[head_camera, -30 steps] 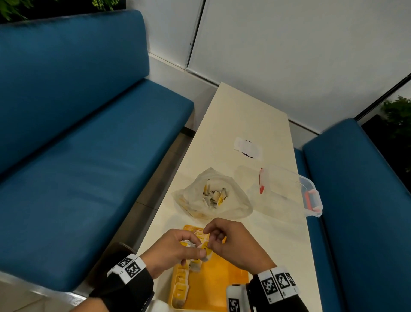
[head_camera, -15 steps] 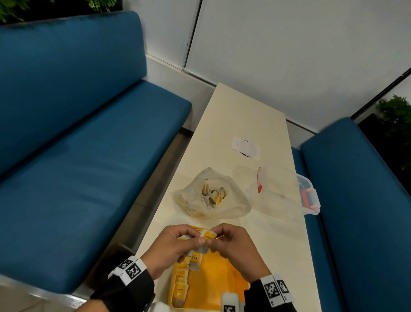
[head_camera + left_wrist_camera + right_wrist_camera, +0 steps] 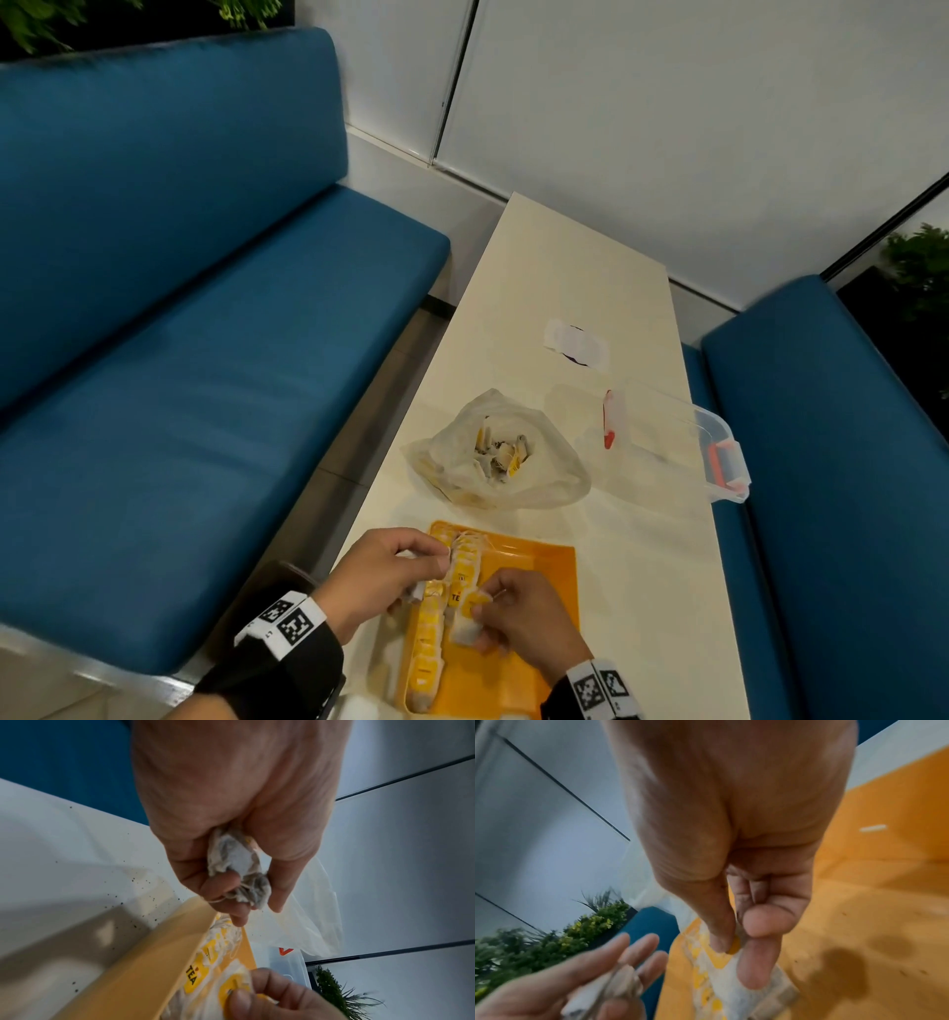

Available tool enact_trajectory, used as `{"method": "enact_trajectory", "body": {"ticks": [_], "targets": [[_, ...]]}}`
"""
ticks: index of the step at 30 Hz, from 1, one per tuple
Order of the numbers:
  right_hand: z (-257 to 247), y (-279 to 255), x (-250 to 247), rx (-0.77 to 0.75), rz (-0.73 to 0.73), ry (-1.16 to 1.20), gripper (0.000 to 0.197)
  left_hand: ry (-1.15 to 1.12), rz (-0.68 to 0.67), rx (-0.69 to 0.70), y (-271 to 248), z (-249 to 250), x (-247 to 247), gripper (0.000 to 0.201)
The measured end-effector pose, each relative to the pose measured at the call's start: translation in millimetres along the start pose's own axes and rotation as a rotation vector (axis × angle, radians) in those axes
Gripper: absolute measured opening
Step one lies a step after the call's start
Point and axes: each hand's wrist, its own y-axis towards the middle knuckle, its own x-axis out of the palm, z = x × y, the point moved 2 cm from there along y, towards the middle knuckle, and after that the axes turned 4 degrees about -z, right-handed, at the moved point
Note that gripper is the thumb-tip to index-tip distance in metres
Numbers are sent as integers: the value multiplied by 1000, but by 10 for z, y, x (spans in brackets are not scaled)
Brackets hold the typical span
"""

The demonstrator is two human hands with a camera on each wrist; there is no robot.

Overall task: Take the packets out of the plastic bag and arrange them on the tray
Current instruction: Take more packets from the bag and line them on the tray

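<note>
An orange tray [image 3: 534, 570] lies at the near end of the table, with a row of yellow-tagged tea packets [image 3: 429, 632] along its left side. My left hand [image 3: 395, 565] grips a bunch of white tea packets [image 3: 236, 862] over the tray's left rim. My right hand [image 3: 508, 616] pinches one tea packet [image 3: 468, 619] by its yellow tag [image 3: 734, 945], low over the tray beside the row. Beyond the tray sits the clear plastic bag [image 3: 493, 452], open at the top, with more packets inside.
A clear plastic box [image 3: 683, 442] with red clips stands right of the bag near the table's right edge. A white paper slip [image 3: 575, 342] lies farther back. Blue benches [image 3: 179, 360] flank the narrow table on both sides.
My hands have come apart. The right hand has drawn one packet away from the bunch and lowered it toward the tray, while the left keeps the rest.
</note>
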Motion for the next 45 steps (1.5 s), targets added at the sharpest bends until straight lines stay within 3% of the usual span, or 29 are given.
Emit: {"method": "enact_trajectory", "body": {"ticks": [5,22,27,30,32,35,37,41,45], "targets": [[108,148,107,93,50,-41,17,2,-10,-19,18,-26,-13,4],[68,246,297,41,301,-200,24,-1,-29,-65,33,17,-35,4],[-1,143,263,8,317,-254,23,-228,-77,-177,4,76,-24,34],[-184,21,188,-117,383,-287,21,-451,-100,-249,-18,122,-43,48],[-376,-112,170,-286,397,-255,23,-560,-110,-262,-20,149,-46,53],[-643,-318,193,-578,323,-281,30,-642,-127,-269,-13,180,-12,57],[-740,-409,264,-696,237,-347,22,-698,-137,-272,-11,189,9,58],[-769,-453,351,-743,196,-446,21,-721,-109,-259,10,205,13,54],[-719,-422,362,-701,158,-542,40,-722,-93,-228,-4,258,42,53]]}}
